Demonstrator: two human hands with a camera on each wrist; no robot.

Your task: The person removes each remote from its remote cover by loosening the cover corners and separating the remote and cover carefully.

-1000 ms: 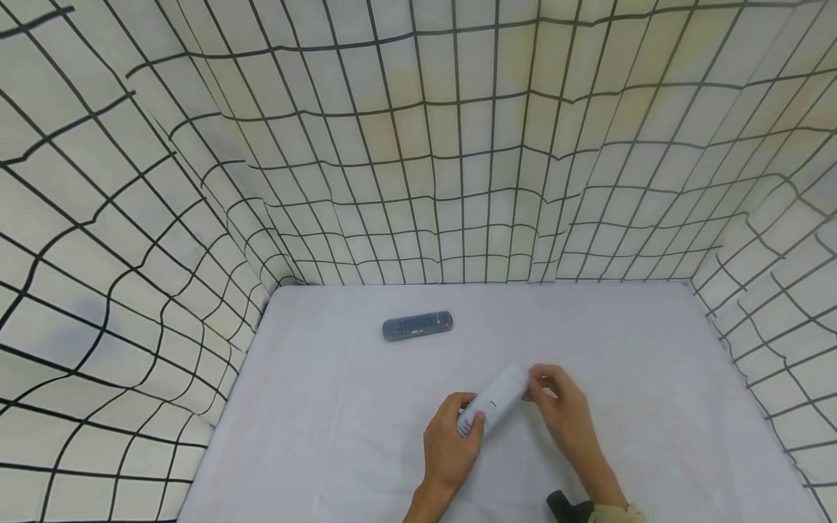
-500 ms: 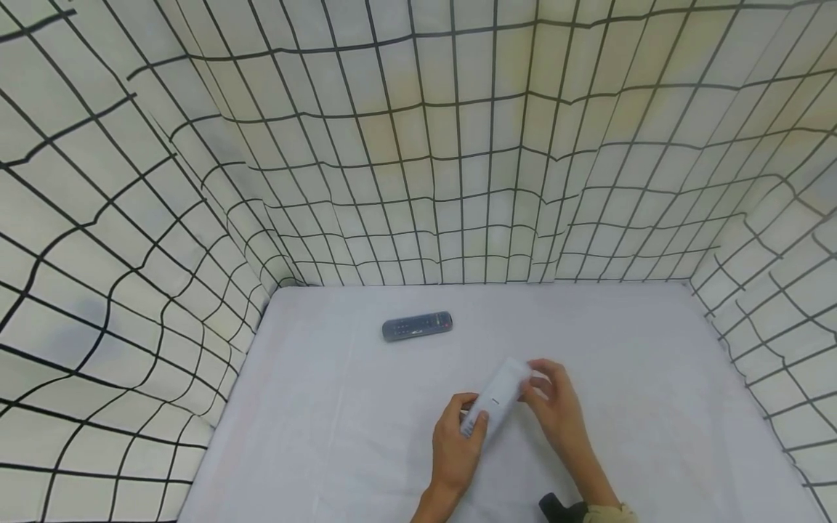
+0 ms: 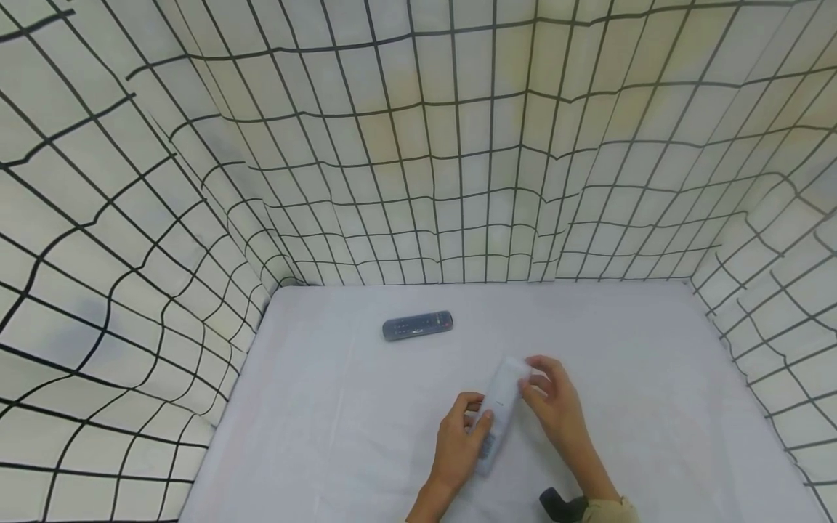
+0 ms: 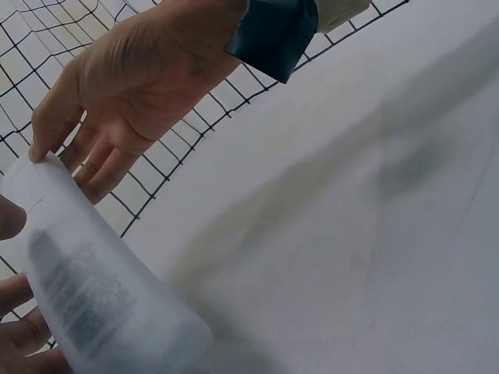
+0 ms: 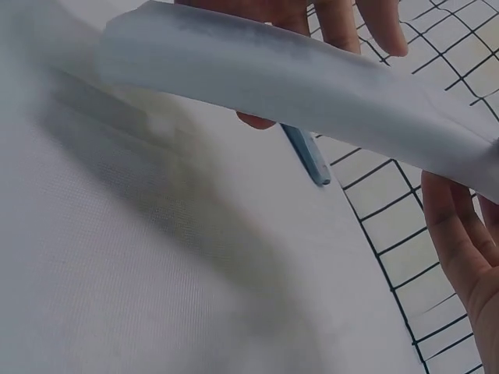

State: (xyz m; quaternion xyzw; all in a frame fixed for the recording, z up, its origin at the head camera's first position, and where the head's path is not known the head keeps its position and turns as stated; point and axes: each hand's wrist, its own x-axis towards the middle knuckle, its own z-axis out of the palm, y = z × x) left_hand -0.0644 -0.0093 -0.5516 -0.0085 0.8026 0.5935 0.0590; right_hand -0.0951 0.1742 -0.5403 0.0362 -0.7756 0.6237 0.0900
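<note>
A long, slim white remote-shaped object is held at a slant over the table by both hands. My left hand grips its nearer part, with the thumb on the upper face. At the far end my right hand pinches the edge between thumb and fingers. In the left wrist view, a dark grey printed label covers the lower face of the white object. The right wrist view shows its long side, gently curved, with left fingers behind it.
A dark remote control lies farther back on the white-covered table. Walls of white cloth with black grid lines enclose the back and sides. A black wrist device sits by the right sleeve.
The white object has turned steeper, its near end showing below the left thumb. Both hands have shifted slightly, the right one a little away from the person. The dark remote stays put.
</note>
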